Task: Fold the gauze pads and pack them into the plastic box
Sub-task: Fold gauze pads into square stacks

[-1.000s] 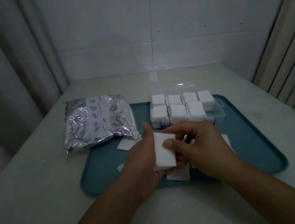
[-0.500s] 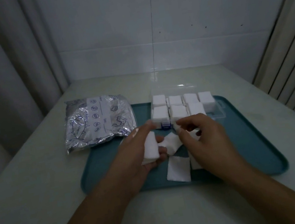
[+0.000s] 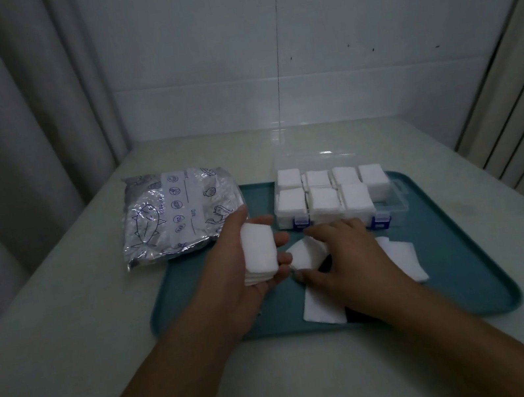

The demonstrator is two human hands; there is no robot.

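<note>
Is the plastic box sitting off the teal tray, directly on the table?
No, the plastic box rests on the teal tray, at its far edge.

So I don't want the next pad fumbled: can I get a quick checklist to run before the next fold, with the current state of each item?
1. Left hand has a firm hold on the folded gauze stack: ok, thumb and fingers curl round it.
2. Right hand has a loose gauze pad: ok, fingers pinch one just above the teal tray.
3. Only one pad is pinched: cannot tell.
4. More flat pads within reach: ok, one under the right wrist, another to its right.
5. Plastic box is open: ok, lid back.
6. Free compartment left: cannot tell; near right corner looks unfilled.
</note>
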